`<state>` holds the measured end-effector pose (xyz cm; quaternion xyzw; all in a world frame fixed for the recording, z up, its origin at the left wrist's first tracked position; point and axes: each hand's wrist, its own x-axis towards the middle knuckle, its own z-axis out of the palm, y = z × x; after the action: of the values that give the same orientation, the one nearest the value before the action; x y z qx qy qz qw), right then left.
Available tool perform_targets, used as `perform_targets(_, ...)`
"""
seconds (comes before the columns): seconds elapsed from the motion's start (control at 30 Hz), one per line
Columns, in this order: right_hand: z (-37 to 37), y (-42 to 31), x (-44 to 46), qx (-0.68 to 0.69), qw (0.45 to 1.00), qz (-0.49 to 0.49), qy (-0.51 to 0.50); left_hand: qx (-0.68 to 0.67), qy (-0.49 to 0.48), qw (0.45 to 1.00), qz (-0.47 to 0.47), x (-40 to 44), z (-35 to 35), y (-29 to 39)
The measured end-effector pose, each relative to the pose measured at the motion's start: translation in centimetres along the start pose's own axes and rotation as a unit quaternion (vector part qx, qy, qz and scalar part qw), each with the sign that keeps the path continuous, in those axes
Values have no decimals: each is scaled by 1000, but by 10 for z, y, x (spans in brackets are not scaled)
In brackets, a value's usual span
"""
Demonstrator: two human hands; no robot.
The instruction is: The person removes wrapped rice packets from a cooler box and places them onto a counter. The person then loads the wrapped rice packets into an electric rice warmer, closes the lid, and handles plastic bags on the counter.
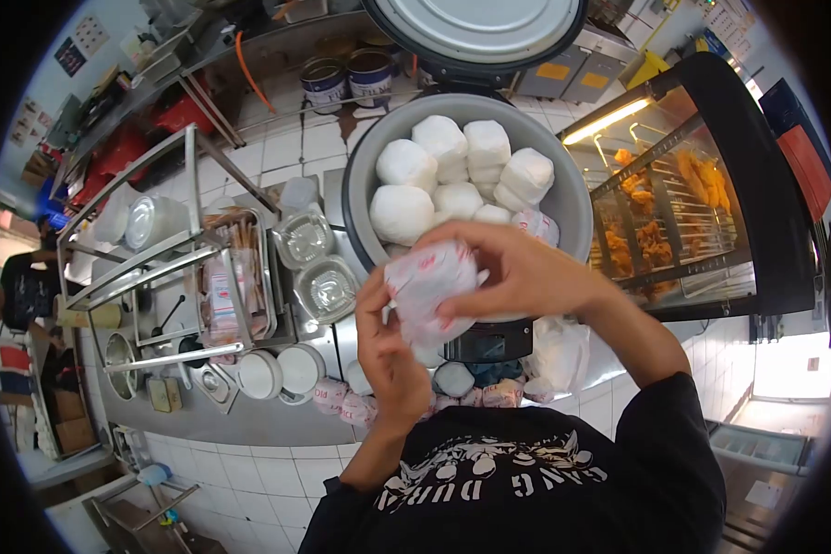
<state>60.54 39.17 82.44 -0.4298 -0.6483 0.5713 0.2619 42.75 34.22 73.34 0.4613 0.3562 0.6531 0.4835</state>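
Between my two hands is a round bundle in white paper with red print [427, 288], held in front of the large round pot [360, 138]. My left hand [390, 355] is closed around its left side and underside. From the right, my right hand [517, 268] curls over it, thumb pressed on the paper. What the paper wraps is hidden. Several plain white bundles [440, 140] are stacked inside the pot, and a red-printed bundle [535, 226] rests at its right edge. The pot's lid [480, 28] stands raised behind it.
A lit glass cabinet with fried chicken [656, 249] stands to the right. Clear plastic containers [327, 288], round white tubs [300, 369] and a metal rack [194, 185] are on the left. More printed bundles [331, 397] lie along the counter's near edge. A person [30, 286] is at far left.
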Motion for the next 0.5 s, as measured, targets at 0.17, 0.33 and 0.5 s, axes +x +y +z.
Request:
perform_targets(0.17,-88,35,28,-56,982,180,7,111,-6,994,-15,-25,-43,4)
perform_targets(0.33,-65,114,30,56,919,370,-127,250,-70,951,-166,-76,-100,-49)
perform_targets(0.5,-59,101,34,-249,899,315,-176,367,-103,888,-258,-119,-131,-74)
